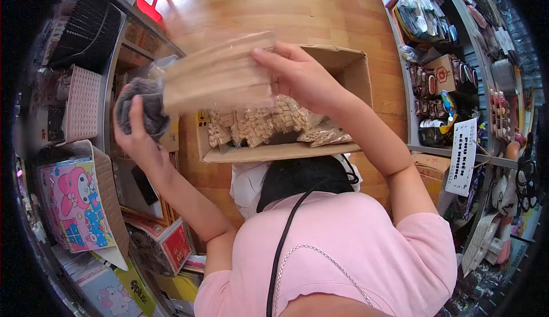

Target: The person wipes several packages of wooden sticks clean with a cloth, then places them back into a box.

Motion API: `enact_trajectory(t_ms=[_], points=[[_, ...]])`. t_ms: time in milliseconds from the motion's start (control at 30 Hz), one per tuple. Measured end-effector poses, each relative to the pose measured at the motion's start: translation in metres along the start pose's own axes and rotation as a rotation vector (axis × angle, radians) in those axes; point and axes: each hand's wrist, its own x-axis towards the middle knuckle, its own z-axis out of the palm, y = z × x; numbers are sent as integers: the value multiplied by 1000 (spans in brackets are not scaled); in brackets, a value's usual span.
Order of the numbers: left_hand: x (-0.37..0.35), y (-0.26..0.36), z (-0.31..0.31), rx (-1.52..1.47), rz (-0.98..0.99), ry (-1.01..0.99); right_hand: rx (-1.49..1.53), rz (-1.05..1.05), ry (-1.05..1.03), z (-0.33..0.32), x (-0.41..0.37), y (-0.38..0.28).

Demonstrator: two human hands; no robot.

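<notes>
A clear plastic pack of long tan wooden pieces [217,74], blurred by motion, hangs above the left part of an open cardboard box [280,155]. My right hand [300,77] pinches the pack's right end between thumb and fingers. At the left, my left hand [140,134] is wrapped round a dark grey fuzzy bundle [150,108], which is close to the pack's left end; whether they touch is unclear. Inside the box lie several plastic-wrapped bundles of small tan wooden pieces [251,125].
Shelves of packaged goods line both sides. A pink perforated basket [84,102] and a carton with cartoon-printed packs [77,202] stand left. A red plastic stool [153,2] is on the wooden floor [303,8]. A white tag [461,157] hangs right.
</notes>
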Motion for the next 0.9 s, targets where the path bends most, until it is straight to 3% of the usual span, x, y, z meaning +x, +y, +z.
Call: enact_trajectory(t_ms=[33, 100, 133, 200, 267, 333, 367, 433, 567, 633, 700, 800, 833, 867, 900], points=[[-2, 3, 4, 1, 1, 0, 25, -50, 75, 0, 1, 2], [-9, 9, 13, -97, 156, 231, 32, -85, 109, 0, 1, 4], [-14, 8, 19, -62, 205, 219, 37, -118, 142, 0, 1, 5], [-39, 11, 42, 137, 435, 37, 43, -146, 134, 6, 1, 10], [-68, 3, 71, 169, 516, -242, 48, -174, 127, 15, -1, 18], [-91, -9, 95, 361, 686, -372, -37, -411, 144, 21, -4, 27], [-90, -9, 97, 360, 685, -372, -38, -410, 145, 21, -4, 26], [-81, -6, 99, 383, 723, -392, 124, -429, -45, 19, -3, 24], [-47, -3, 95, 355, 594, -251, 121, -253, 3, 30, -19, 29], [-26, -7, 87, 287, 499, -213, -191, -322, -157, 33, -28, 29], [-14, -19, 82, 178, 294, -182, -209, -400, -114, 36, -25, 44], [-63, -2, 92, 162, 226, -236, -231, -517, -28, 31, -18, 40], [-81, -1, 95, 154, 225, -248, -236, -549, 23, 29, -18, 34], [-99, -3, 99, 188, 326, -272, -90, -342, 11, 28, -23, 21], [-109, -5, 101, 219, 428, -292, -99, -343, 20, 26, -23, 22]])
